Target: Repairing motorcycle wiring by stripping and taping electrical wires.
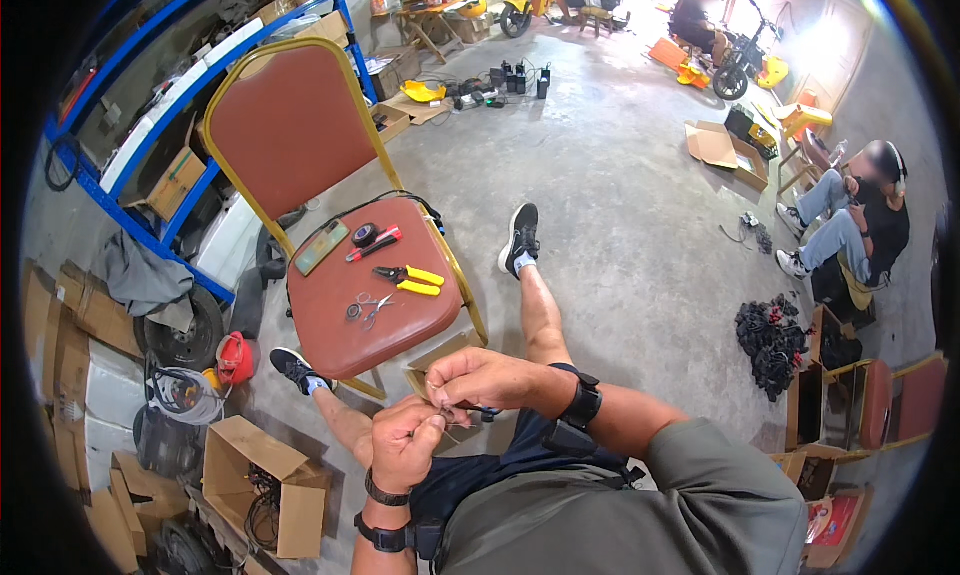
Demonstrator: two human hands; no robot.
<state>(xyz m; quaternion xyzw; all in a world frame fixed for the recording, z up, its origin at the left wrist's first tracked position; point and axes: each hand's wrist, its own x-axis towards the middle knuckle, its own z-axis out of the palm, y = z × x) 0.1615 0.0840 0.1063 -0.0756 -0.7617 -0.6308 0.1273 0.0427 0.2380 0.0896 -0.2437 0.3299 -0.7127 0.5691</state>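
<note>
Left hand [408, 443] pinches thin wires [455, 424] pointing rightward.

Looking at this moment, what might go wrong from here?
The thin wires pinched between the left hand and right hand might slip or snap if pulled hard. The scissors and yellow-handled pliers lie loose on the chair; with the person's legs spread around it, a bump could perhaps knock them off.
</note>
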